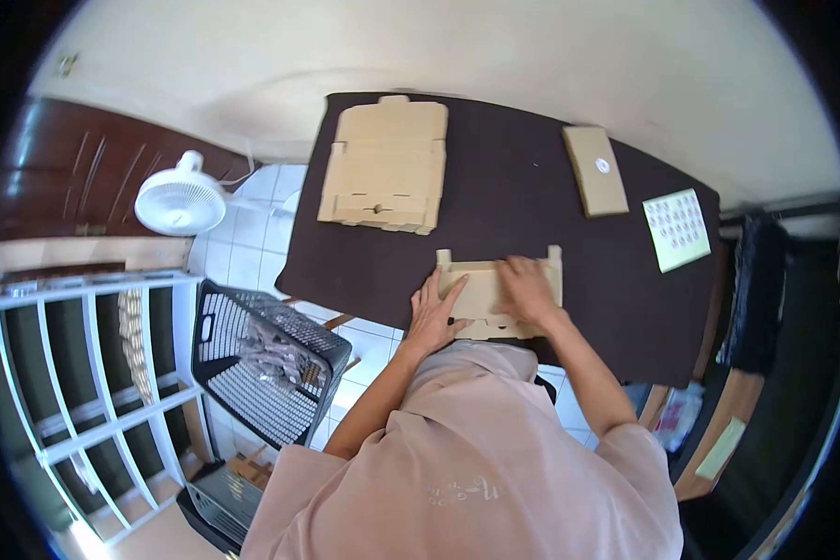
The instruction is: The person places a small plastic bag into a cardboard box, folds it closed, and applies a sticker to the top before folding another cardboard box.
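Nothing legible here! Far right, a round white sticker (603,165) on the closed box (595,194), its print too small; nearer, right, a sheet (688,258) of little round labels (677,222), unreadable; near, pale lettering (464,491) blurs across the shirt (495,448).

tan cardboard box (480,295), partly folded, lying open

Dark table (499,191) with flat cardboard stack (387,163), closed box (594,177), sticker sheet (677,231) and unfolded-topped carton (479,291).
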Demonstrator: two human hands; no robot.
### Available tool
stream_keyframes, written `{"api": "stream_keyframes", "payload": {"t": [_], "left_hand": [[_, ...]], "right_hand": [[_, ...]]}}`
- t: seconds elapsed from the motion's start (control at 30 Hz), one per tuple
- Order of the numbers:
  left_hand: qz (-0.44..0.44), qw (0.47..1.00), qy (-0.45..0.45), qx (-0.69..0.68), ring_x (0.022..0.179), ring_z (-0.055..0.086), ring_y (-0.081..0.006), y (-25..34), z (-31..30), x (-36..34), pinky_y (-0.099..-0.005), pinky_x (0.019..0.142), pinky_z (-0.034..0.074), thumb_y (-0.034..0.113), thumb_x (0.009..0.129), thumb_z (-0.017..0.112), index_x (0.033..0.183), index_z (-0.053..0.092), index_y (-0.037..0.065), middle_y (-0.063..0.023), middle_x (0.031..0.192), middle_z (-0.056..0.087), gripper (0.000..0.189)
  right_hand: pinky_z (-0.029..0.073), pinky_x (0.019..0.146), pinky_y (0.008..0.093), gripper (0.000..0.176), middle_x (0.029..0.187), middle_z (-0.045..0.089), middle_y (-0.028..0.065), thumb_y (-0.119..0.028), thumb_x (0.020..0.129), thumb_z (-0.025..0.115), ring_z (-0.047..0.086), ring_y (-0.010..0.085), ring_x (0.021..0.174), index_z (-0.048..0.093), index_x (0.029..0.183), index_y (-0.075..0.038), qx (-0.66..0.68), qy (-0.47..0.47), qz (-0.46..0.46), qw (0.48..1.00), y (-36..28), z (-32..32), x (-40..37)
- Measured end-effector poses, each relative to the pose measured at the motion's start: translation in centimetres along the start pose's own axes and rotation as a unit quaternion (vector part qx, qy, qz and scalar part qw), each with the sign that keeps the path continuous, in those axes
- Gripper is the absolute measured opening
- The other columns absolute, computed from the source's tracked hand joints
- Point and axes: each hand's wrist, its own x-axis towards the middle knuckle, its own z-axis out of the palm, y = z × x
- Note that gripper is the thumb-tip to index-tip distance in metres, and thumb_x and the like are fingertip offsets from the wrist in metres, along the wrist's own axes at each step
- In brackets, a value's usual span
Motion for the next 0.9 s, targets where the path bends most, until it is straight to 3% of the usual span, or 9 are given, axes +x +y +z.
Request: {"api": "stream_keyframes", "payload": {"t": [0.1, 0.23, 0.33, 0.43, 0.5, 0.63, 0.7, 0.83, 0.9], "left_hand": [[-0.030, 0.997, 0.067, -0.037, 0.136, 0.030, -0.0438, -0.5, 0.5, 0.2, -0.0522, 0.108, 0.028, 0.026, 0.078, 0.077, 0.149, 0.036, 0.021, -0.0285, 0.149, 0.023, 0.082], [-0.015, 0.997, 0.067, -0.026, 0.135, 0.031, -0.0442, -0.7, 1.2, 0.5, -0.0533, 0.107, 0.028, 0.027, 0.083, 0.072, 0.146, 0.041, 0.023, -0.0279, 0.149, 0.026, 0.071], [-0.004, 1.000, 0.023, 0.019, 0.137, 0.026, -0.0427, 0.3, 0.8, 0.4, -0.0525, 0.105, 0.028, 0.035, 0.085, 0.068, 0.145, 0.044, 0.024, -0.0268, 0.151, 0.024, 0.065], [-0.007, 0.999, 0.014, 0.037, 0.138, 0.024, -0.0426, 0.6, 0.9, 0.2, -0.0535, 0.105, 0.027, 0.034, 0.085, 0.068, 0.145, 0.043, 0.025, -0.0268, 0.153, 0.019, 0.066], [-0.020, 0.999, -0.003, 0.030, 0.139, 0.022, -0.0432, 0.6, 0.8, 0.2, -0.0549, 0.106, 0.025, 0.034, 0.085, 0.068, 0.146, 0.043, 0.022, -0.0262, 0.155, 0.014, 0.067], [-0.024, 0.994, -0.066, 0.085, 0.140, 0.020, -0.0440, -0.1, 1.9, 0.6, -0.0575, 0.105, 0.028, 0.033, 0.084, 0.066, 0.144, 0.043, 0.015, -0.0251, 0.157, 0.011, 0.067], [-0.042, 0.995, -0.006, 0.085, 0.141, 0.020, -0.0432, -0.2, 2.6, 0.6, -0.0589, 0.104, 0.029, 0.033, 0.084, 0.065, 0.144, 0.044, 0.016, -0.0244, 0.158, 0.011, 0.065], [-0.035, 0.993, -0.058, 0.099, 0.140, 0.021, -0.0422, 0.2, 1.4, 0.5, -0.0595, 0.104, 0.027, 0.035, 0.085, 0.065, 0.145, 0.043, 0.017, -0.0238, 0.157, 0.013, 0.066], [-0.047, 0.998, -0.036, 0.018, 0.140, 0.021, -0.0432, 1.0, 0.5, 0.5, -0.0596, 0.103, 0.027, 0.032, 0.087, 0.065, 0.145, 0.042, 0.019, -0.0248, 0.157, 0.012, 0.064]], "right_hand": [[0.040, 0.103, 0.0448, 0.069, 0.128, 0.054, 0.0176, -0.025, 0.067, 0.084, 0.049, 0.0360, 0.120, 0.055, 0.126, -0.003, 0.006, 0.006, 0.066, 0.998, 3.1, -1.5, -0.4], [0.042, 0.097, 0.0457, 0.045, 0.121, 0.056, 0.0211, -0.014, 0.076, 0.076, 0.050, 0.0398, 0.113, 0.060, 0.116, 0.000, 0.071, 0.128, 0.095, 0.985, 6.1, -1.8, 0.0], [0.037, 0.105, 0.0467, 0.042, 0.129, 0.052, 0.0234, -0.014, 0.084, 0.068, 0.047, 0.0423, 0.120, 0.056, 0.121, 0.003, -0.002, 0.161, 0.140, 0.977, 5.5, -0.6, 0.5], [0.028, 0.112, 0.0537, 0.049, 0.137, 0.045, 0.0287, -0.019, 0.090, 0.059, 0.037, 0.0471, 0.131, 0.050, 0.129, 0.008, -0.065, 0.235, 0.070, 0.967, 4.7, 6.3, 2.0], [0.014, 0.116, 0.0561, 0.057, 0.147, 0.032, 0.0337, -0.023, 0.096, 0.049, 0.023, 0.0495, 0.140, 0.038, 0.137, 0.015, 0.005, 0.166, 0.077, 0.983, -1.9, 5.1, 2.7], [0.019, 0.115, 0.0559, 0.052, 0.146, 0.033, 0.0342, -0.028, 0.099, 0.047, 0.026, 0.0491, 0.140, 0.046, 0.134, 0.009, 0.096, 0.126, -0.054, 0.986, -7.1, 6.1, 5.0], [0.019, 0.115, 0.0557, 0.050, 0.146, 0.035, 0.0333, -0.029, 0.099, 0.046, 0.027, 0.0480, 0.139, 0.048, 0.133, 0.008, 0.107, 0.120, -0.065, 0.985, -7.5, 5.6, 5.0], [0.022, 0.114, 0.0542, 0.046, 0.144, 0.041, 0.0306, -0.029, 0.098, 0.048, 0.032, 0.0450, 0.138, 0.055, 0.127, 0.006, 0.081, 0.152, -0.038, 0.984, -4.7, 4.7, 3.5], [0.021, 0.115, 0.0537, 0.047, 0.143, 0.041, 0.0303, -0.029, 0.097, 0.050, 0.033, 0.0440, 0.138, 0.055, 0.128, 0.007, 0.072, 0.156, -0.008, 0.985, -2.2, 4.2, 2.2]]}}
